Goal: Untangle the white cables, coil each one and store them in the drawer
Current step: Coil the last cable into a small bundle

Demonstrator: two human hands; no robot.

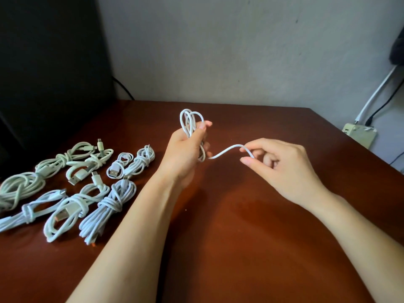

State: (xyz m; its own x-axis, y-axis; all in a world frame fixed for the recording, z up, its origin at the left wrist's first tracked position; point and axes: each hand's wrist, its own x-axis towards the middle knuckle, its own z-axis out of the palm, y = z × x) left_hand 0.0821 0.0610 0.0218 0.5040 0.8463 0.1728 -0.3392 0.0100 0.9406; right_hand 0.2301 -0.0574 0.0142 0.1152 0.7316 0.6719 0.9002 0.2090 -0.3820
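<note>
Forearms (135,226) cross the table (240,248). Left hand (185,152) grips a looped white cable (182,125); right hand (282,165) pinches its loose tail (227,149). Knotted bundles (109,204) lie left.

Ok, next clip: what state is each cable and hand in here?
held cable, partly coiled, tail loose, off the table.
left hand, grips the coil.
right hand, pinches the loose tail.
other cables, coiled and wrapped, lying on the table's left side.

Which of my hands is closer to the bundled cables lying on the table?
Left. The left hand, gripping a looped cable, is just right of the bundled cables; the right hand, pinching that cable's loose end, is farther right.
</note>
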